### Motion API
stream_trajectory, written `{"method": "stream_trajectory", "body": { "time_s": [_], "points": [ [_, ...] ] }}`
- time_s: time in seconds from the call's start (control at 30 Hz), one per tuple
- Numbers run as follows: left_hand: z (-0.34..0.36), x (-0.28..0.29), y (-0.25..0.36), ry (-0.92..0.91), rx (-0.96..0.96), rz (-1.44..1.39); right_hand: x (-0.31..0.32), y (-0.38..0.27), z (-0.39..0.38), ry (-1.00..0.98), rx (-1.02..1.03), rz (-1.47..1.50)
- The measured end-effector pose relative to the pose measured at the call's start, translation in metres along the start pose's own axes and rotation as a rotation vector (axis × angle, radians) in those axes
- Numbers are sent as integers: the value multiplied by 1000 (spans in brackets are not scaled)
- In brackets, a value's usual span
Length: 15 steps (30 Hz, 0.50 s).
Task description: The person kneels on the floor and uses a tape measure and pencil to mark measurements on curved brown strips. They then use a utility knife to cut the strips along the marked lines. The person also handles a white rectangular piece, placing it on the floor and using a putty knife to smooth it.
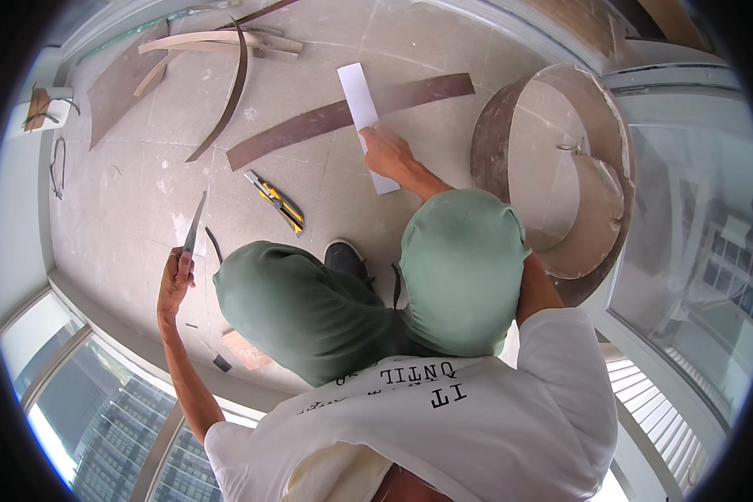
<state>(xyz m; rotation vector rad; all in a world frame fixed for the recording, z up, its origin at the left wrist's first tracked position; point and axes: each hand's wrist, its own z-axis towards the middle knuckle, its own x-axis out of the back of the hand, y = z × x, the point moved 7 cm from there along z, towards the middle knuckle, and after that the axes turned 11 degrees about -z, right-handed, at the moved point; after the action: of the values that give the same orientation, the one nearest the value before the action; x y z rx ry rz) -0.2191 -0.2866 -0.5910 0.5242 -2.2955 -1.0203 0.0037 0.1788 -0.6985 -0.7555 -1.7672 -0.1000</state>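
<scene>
My left hand is closed around the lower end of a long, grey, pointed blade, held tip up on the left side; its handle is hidden in my fingers. In front of my right knee, my right hand grips a white strip of paper or card by its lower half. The white strip lies across a long, slightly curved brown strip on the floor. Between my hands rests a yellow and black utility knife, apart from both.
A large coil of wide brown sheet stands to the right, beside a glass door. Several curved strips and a brown sheet piece lie at the far left. My shoe is between my knees. Windows run along the lower left.
</scene>
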Motion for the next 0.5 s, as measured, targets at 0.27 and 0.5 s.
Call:
{"method": "stream_trajectory", "body": {
  "time_s": [0.27,0.5],
  "points": [
    [118,-246,122,-312,-216,-673,-8,13,11,-92,-45,313],
    [164,-371,98,-673,79,-820,-3,10,4,-296,8,725]
  ]
}}
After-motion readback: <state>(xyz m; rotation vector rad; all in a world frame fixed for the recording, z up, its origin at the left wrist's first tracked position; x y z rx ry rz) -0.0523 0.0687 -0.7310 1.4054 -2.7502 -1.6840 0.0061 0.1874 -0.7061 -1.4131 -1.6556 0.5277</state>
